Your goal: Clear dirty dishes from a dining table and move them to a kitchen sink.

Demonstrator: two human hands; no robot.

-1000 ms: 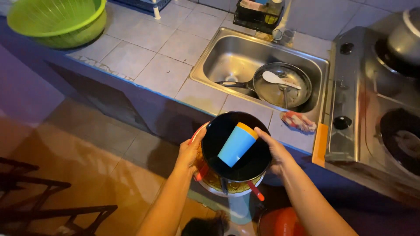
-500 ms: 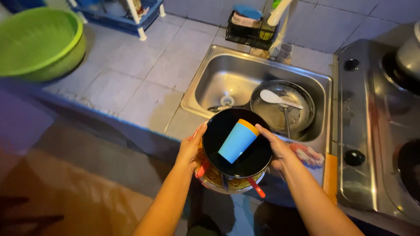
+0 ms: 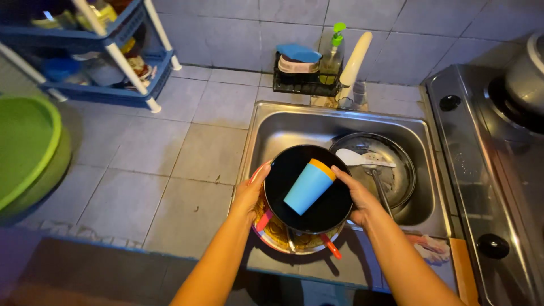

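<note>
Two hands carry a stack of dirty dishes at the front edge of the steel sink (image 3: 266, 122), over its near left corner. The left hand (image 3: 249, 195) cups the stack's left rim and the right hand (image 3: 357, 198) cups the right rim, fingers curled and clamped on the crockery from both sides. To set such a load down well, I judge it best kept level, since the blue cup (image 3: 309, 186) lies loose on its side and could roll off; both grips should stay low on the bottom plate, not just the top bowl.

On top sits a black bowl (image 3: 326, 212), round and glossy, with the cup inside it, pale blue with an orange rim pointing up and right. Beneath it is a plate (image 3: 277, 235) smeared with brownish food, with red-handled cutlery (image 3: 330, 246) poking out below.

Farther in, a round metal pan (image 3: 396, 175) holding a white spoon (image 3: 354, 158) rests in the basin. Beyond the basin stand a soap bottle (image 3: 331, 56) and a dark rack (image 3: 300, 82) on the tiled table (image 3: 187, 153).
</note>
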